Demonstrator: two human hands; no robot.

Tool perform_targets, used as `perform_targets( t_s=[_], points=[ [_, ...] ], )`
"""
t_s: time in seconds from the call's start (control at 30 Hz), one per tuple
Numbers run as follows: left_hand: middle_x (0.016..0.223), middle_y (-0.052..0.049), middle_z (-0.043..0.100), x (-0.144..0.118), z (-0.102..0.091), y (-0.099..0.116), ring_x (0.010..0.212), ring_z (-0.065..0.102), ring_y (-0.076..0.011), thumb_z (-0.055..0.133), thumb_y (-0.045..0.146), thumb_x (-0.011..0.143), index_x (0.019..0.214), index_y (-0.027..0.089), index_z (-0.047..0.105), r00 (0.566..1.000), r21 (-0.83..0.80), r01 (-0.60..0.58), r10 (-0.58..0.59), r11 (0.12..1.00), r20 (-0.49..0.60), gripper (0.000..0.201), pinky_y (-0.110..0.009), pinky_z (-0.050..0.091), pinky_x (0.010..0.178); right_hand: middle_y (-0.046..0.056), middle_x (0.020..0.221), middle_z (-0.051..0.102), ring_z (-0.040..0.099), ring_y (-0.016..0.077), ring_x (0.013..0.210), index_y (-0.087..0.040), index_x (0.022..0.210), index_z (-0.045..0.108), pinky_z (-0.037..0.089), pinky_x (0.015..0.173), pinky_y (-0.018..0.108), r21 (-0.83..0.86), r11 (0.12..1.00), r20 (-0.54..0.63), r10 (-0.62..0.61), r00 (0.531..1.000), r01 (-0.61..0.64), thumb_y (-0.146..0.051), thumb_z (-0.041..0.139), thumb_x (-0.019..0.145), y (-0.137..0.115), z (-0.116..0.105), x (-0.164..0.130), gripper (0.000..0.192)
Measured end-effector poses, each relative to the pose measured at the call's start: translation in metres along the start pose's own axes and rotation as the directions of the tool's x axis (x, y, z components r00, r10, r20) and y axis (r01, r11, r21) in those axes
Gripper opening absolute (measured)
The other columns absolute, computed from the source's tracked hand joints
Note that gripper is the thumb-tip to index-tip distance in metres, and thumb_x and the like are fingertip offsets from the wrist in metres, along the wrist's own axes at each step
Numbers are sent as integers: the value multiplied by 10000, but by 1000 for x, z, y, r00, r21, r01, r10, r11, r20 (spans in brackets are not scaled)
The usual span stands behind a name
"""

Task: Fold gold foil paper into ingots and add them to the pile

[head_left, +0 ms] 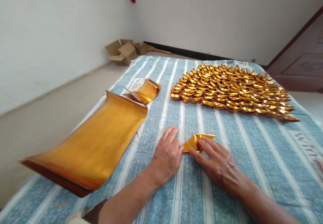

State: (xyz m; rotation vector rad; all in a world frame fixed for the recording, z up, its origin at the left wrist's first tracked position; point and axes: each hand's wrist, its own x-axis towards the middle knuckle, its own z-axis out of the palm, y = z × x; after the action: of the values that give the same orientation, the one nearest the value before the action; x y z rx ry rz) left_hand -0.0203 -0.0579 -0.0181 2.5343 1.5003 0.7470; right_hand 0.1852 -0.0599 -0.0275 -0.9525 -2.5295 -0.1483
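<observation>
- Setting: a bare room with white walls; a blue-and-white striped cloth (pixel 227 143) covers the surface on which all items lie.
- Left hand (pixel 166 156): palm down on the cloth, fingers extended and flat, fingertips touching the left corner of a folded gold paper piece (pixel 197 141). It grips nothing.
- Right hand (pixel 217 161): palm down, fingers extended, fingertips pressing on the near edge of the same piece. It grips nothing.
- Folded gold paper piece: flat on the cloth, between the two hands' fingertips, near the middle of the near half.
- Stack of gold foil sheets (pixel 93 143): to the left, curled up at the near end.
- Curled gold sheet (pixel 145 90): just beyond the stack.
- Rows of folded gold ingots (pixel 232 89): far side, tightly packed, well apart from the hands.
- Cardboard boxes (pixel 123 51): on the floor in the far corner.
</observation>
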Motion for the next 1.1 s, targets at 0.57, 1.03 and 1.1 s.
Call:
perform_targets(
  t_s=[0.57, 1.03, 1.1],
  points=[
    [1183, -211, 571, 1, 1, 3, 1259, 442, -349, 466, 106, 871, 704, 120, 537, 999, 80, 14, -11, 997, -40, 182, -552, 436, 1019, 136, 1107, 537, 504, 278, 1102, -191, 1190, 574, 515, 876, 424, 11, 1000, 28, -3, 1000, 3, -112, 435, 932, -1, -1, 0, 303],
    [1194, -221, 567, 2, 1, 4, 1275, 426, -342, 455, 113, 878, 712, 129, 528, 1000, 93, 21, -19, 995, -25, 182, -555, 431, 1023, 137, 1091, 553, 509, 275, 1101, -185, 1190, 580, 503, 873, 408, 10, 1000, 34, 4, 999, -4, -110, 437, 929, -2, -1, 1, 306],
    [1192, -211, 570, 2, 1, 4, 1276, 427, -339, 455, 113, 876, 712, 136, 523, 999, 94, 21, -19, 995, -26, 180, -561, 436, 1017, 139, 1081, 559, 514, 277, 1092, -184, 1189, 584, 503, 863, 404, 5, 1000, 34, 3, 999, -3, -102, 439, 925, -2, -1, 1, 312]
  ],
)
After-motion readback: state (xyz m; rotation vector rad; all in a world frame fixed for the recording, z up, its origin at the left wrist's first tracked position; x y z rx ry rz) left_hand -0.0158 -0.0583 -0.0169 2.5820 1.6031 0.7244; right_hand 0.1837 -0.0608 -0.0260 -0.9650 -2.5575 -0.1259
